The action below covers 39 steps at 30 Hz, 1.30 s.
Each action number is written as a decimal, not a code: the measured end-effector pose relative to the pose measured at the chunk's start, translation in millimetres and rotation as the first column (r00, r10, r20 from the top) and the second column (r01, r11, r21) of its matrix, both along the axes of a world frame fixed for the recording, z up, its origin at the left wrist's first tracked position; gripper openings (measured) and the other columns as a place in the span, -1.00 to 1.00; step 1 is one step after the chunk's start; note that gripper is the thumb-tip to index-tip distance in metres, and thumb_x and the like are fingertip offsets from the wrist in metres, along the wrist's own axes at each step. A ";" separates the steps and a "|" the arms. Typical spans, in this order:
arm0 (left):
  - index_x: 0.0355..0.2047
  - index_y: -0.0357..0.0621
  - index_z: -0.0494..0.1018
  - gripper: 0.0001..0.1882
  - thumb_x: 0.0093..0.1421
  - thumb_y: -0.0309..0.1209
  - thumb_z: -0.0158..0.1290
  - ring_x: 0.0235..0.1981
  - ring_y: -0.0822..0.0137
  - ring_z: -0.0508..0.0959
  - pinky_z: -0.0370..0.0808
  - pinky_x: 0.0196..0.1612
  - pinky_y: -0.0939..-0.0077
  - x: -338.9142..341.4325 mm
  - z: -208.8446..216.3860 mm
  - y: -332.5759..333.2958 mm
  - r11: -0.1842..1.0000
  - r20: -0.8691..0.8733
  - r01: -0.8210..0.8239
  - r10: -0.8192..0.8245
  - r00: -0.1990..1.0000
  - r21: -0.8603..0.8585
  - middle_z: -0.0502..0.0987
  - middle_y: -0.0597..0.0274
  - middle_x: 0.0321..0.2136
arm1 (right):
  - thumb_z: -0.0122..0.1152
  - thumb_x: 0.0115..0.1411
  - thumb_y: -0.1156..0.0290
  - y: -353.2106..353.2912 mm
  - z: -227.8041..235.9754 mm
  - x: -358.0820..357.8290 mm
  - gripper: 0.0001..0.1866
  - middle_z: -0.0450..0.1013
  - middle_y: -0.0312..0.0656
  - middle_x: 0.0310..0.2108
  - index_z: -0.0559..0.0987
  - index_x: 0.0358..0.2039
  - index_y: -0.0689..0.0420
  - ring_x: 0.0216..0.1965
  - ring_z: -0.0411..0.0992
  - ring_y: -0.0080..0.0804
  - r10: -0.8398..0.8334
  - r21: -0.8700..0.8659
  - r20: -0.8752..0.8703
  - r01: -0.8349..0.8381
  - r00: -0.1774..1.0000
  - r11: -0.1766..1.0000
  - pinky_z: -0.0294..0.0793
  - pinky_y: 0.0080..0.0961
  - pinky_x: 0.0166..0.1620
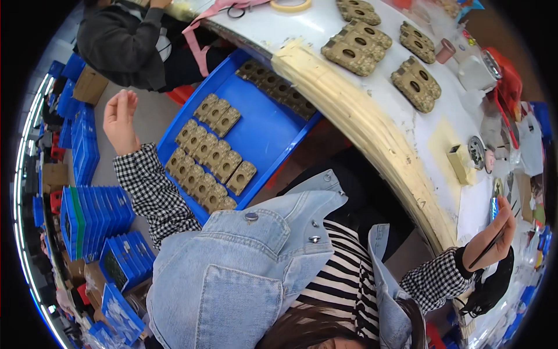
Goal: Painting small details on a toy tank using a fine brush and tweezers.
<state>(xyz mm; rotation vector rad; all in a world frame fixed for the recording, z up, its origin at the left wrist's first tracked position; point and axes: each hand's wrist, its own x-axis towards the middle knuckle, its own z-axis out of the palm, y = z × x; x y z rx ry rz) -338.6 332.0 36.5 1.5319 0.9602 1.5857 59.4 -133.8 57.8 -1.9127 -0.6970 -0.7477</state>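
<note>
My left hand is raised beyond the left side of a blue tray. Its fingers are bent together, and whatever they may pinch is too small to make out. In my right hand, over the right side of the table, is a thin dark tool like a pair of tweezers, held slantwise. Rows of camouflage-patterned pieces with round holes lie in the tray. More such pieces lie on the white table, in several separate groups.
The white table has a padded, yellowish taped edge. A small cream box-shaped device stands near my right hand, with plastic bags and clutter behind. Stacked blue crates stand at left. Another person sits at far left.
</note>
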 end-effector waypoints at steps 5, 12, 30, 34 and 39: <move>-0.27 -0.30 0.46 -0.86 0.20 -0.47 0.04 -0.31 0.54 0.50 0.42 -0.21 0.71 106.9 -16.4 3.6 0.930 -0.186 0.364 -0.348 0.919 0.057 0.53 0.28 -0.36 | -0.06 0.25 0.53 -11.3 6.1 -12.1 -0.84 0.50 -0.04 -0.28 0.47 -0.32 0.36 -0.08 0.40 -0.20 0.008 -0.002 0.086 -0.008 0.996 1.000 0.24 -0.25 0.11; -0.16 -0.27 0.44 -0.68 0.06 -0.46 0.16 -0.15 0.37 0.48 0.41 -0.04 0.45 203.1 -11.8 -57.5 0.708 -0.718 0.704 -0.462 0.521 0.055 0.49 0.20 -0.23 | -0.09 0.26 0.56 -44.2 -10.9 -6.2 -0.86 0.49 -0.02 -0.26 0.45 -0.30 0.36 -0.10 0.40 -0.23 -0.067 -0.015 0.039 0.067 0.997 0.998 0.29 -0.31 0.06; 0.21 -0.05 0.10 -0.03 -0.22 -0.22 0.34 0.26 -0.01 0.05 0.09 0.27 0.24 343.7 11.2 -41.7 0.248 -0.987 0.968 -0.160 0.009 -0.031 0.10 -0.04 0.22 | -0.08 0.24 0.56 -38.4 -35.4 13.3 -0.84 0.45 -0.02 -0.32 0.49 -0.33 0.34 -0.19 0.38 -0.27 -0.079 -0.035 -0.083 0.077 0.993 0.996 0.30 -0.38 -0.04; 0.22 -0.05 0.09 -0.06 -0.15 -0.22 0.32 0.26 0.01 0.07 0.07 0.27 0.22 364.7 21.1 -27.1 0.181 -0.978 0.968 -0.149 -0.146 -0.172 0.14 -0.01 0.20 | -0.07 0.23 0.57 -45.8 -38.3 17.8 -0.85 0.44 -0.03 -0.34 0.49 -0.34 0.34 -0.20 0.38 -0.26 -0.128 -0.069 -0.082 0.123 0.988 0.990 0.31 -0.39 -0.05; 0.11 -0.04 0.28 -0.31 -0.01 -0.14 0.23 0.17 0.15 0.25 0.19 0.21 0.30 399.4 32.8 21.6 0.332 -0.960 0.943 -0.263 0.096 0.003 0.25 0.07 0.15 | -0.07 0.23 0.57 -49.7 -53.0 31.4 -0.86 0.44 -0.03 -0.34 0.48 -0.36 0.34 -0.22 0.38 -0.27 -0.130 -0.005 -0.097 0.130 0.987 0.991 0.32 -0.40 -0.07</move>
